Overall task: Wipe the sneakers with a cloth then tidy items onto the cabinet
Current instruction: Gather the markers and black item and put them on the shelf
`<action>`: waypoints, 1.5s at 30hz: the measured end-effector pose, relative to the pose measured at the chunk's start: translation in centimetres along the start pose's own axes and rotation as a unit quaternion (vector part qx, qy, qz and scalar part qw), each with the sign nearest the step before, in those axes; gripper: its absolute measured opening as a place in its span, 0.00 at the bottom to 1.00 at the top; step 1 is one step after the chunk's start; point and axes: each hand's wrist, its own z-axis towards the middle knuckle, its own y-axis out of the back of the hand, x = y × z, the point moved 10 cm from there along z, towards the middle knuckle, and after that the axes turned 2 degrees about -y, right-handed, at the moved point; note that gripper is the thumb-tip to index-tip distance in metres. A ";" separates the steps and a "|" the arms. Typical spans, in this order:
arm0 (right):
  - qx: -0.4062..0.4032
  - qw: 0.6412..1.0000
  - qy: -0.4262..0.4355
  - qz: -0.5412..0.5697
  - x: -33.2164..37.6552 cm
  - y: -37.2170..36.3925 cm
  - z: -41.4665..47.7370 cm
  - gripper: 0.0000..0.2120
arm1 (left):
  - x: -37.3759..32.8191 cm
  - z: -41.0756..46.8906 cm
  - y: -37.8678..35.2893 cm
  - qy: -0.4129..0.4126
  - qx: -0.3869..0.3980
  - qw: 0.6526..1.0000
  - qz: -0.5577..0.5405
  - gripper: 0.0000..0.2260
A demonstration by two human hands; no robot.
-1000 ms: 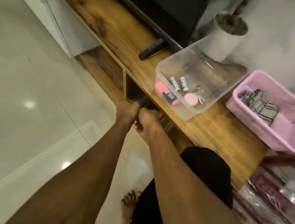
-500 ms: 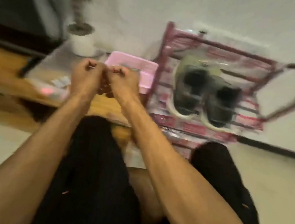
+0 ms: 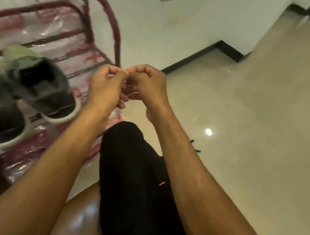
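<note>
Both hands are up in front of the person, the left hand (image 3: pixel 105 86) and right hand (image 3: pixel 148 85) knuckle to knuckle with fingers curled in tight; whether they pinch anything between them I cannot tell. The sneakers (image 3: pixel 40 87) sit side by side to the left of the hands on a plastic-wrapped red rack (image 3: pixel 103 3).

Both forearms reach up from the lower corners to mid-frame, where the left hand (image 3: pixel 105 86) and right hand (image 3: pixel 149 86) meet, fingers curled inward, fingertips touching each other
</note>
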 end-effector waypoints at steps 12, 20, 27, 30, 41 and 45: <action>-0.200 0.958 -0.205 0.031 -19.8 20.2 4.4 0.08 | 15.3 1.4 -23.3 0.181 0.270 0.933 0.153 0.06; -0.226 0.924 -0.307 0.029 -30.9 24.8 4.1 0.05 | 25.6 0.9 -27.2 0.300 0.280 0.892 0.190 0.06; -0.313 0.864 -0.382 -0.099 -41.5 30.6 4.8 0.10 | 32.7 0.4 -30.4 0.358 0.303 0.857 0.215 0.05; -0.313 0.837 -0.412 -0.177 -44.9 32.1 4.9 0.14 | 34.9 0.7 -31.1 0.371 0.318 0.846 0.214 0.06; -0.232 0.781 -0.456 -0.358 -53.8 34.9 7.5 0.38 | 41.6 2.7 -30.9 0.405 0.302 0.836 0.216 0.07; -0.237 0.784 -0.461 -0.342 -55.3 35.3 7.8 0.42 | 42.9 2.6 -30.1 0.424 0.289 0.835 0.199 0.06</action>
